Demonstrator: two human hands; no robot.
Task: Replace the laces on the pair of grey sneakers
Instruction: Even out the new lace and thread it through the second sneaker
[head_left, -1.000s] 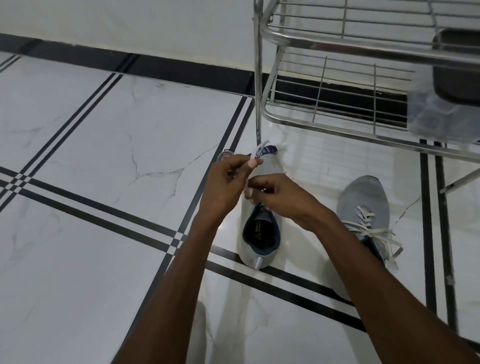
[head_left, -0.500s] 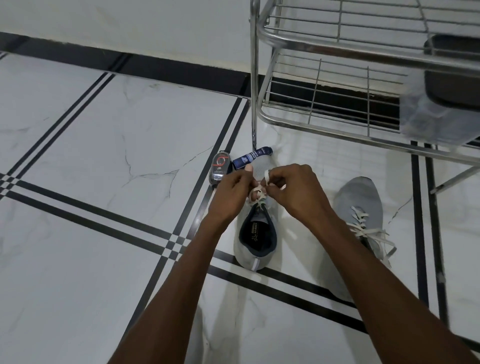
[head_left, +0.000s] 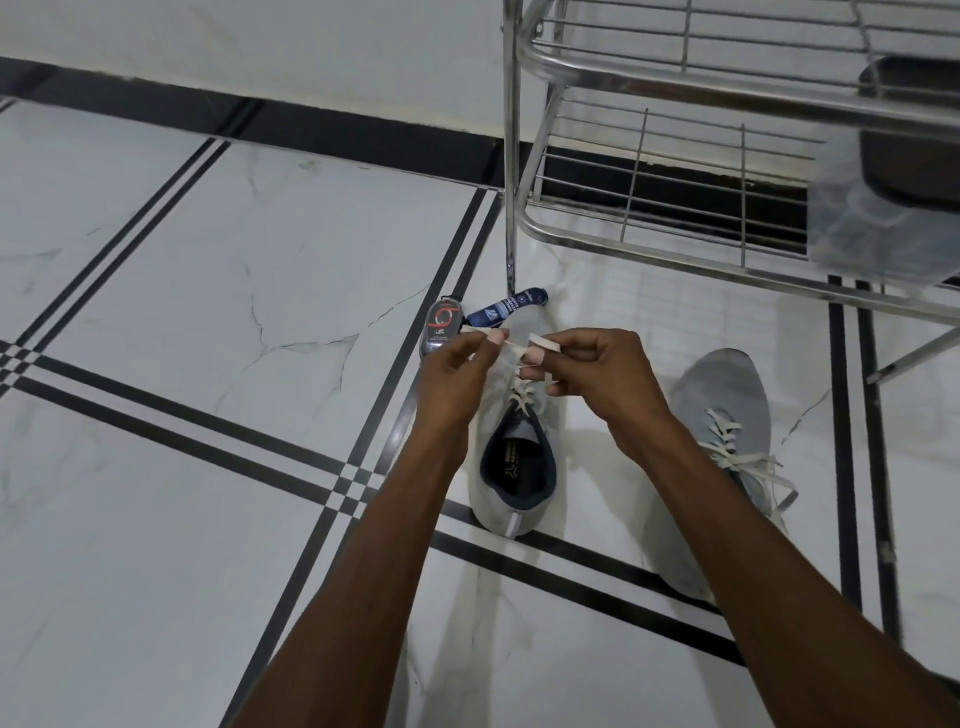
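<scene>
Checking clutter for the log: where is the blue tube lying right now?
In the head view the blue tube lies on the floor just beyond the near sneaker's toe, beside the rack leg.

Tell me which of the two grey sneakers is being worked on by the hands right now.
The middle sneaker, heel toward the camera: the left hand and right hand pinch its lace ends above it. The right-side sneaker lies untouched, laced.

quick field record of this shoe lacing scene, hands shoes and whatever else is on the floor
left hand: pinches one end of the lace
right hand: pinches the other end
near sneaker: grey, lace crossed through a few eyelets only
far sneaker: grey, laced, ends loose
beside toe: two small packets
behind: steel rack
</scene>
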